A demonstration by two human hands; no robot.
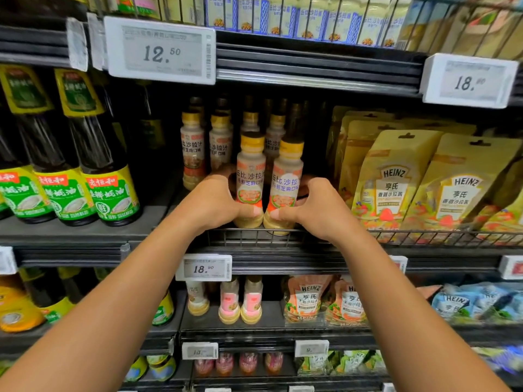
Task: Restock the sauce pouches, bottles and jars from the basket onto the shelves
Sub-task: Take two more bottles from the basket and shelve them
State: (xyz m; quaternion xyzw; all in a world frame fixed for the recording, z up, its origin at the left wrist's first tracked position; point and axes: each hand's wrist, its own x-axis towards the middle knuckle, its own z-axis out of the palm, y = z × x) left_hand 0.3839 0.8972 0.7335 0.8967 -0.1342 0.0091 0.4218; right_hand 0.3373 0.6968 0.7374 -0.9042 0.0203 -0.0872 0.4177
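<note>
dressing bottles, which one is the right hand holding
The front-row bottle nearest the Heinz pouches; the right hand grips its base, the left hand its neighbour.

Dark metal shelving [311, 63] in tiers, wire front rails [430, 236], white electronic price tags [161, 50], evenly lit

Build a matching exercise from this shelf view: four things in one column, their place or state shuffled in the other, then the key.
Things
1. left hand
2. yellow Heinz pouches
3. 12.50 price tag
4. oyster sauce bottles

Place or state
A. clipped to the upper shelf edge
B. grips a sesame dressing bottle
C. middle shelf, right of the held bottles
D. middle shelf, left of the held bottles

Pairs: 1-B, 2-C, 3-A, 4-D
</note>
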